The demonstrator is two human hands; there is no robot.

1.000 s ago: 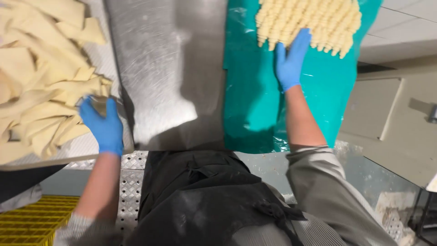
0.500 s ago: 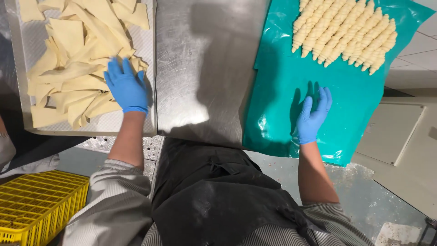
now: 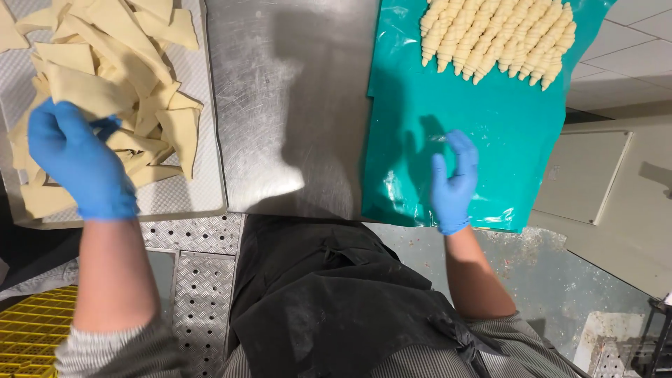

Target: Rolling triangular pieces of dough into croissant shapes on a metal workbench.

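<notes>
My left hand (image 3: 78, 162), in a blue glove, is closed on a pale dough triangle (image 3: 87, 91) that it lifts off a heap of dough triangles (image 3: 143, 63) on a white tray (image 3: 203, 189) at the left. My right hand (image 3: 453, 183), also gloved in blue, hovers with fingers apart over a teal plastic sheet (image 3: 490, 140) and holds nothing. At the far end of that sheet lies a tight row of rolled dough pieces (image 3: 497, 35).
A bare steel table top (image 3: 294, 105) runs between the tray and the teal sheet. A yellow crate (image 3: 31, 329) sits low at the left beside perforated metal flooring (image 3: 203, 294). I wear a dark apron (image 3: 329, 301). A beige wall panel (image 3: 581, 175) is at the right.
My left hand closed on a dough triangle and raised it toward me. My right hand stays open over the near part of the teal sheet, having drawn back from the rolled pieces a second ago.
</notes>
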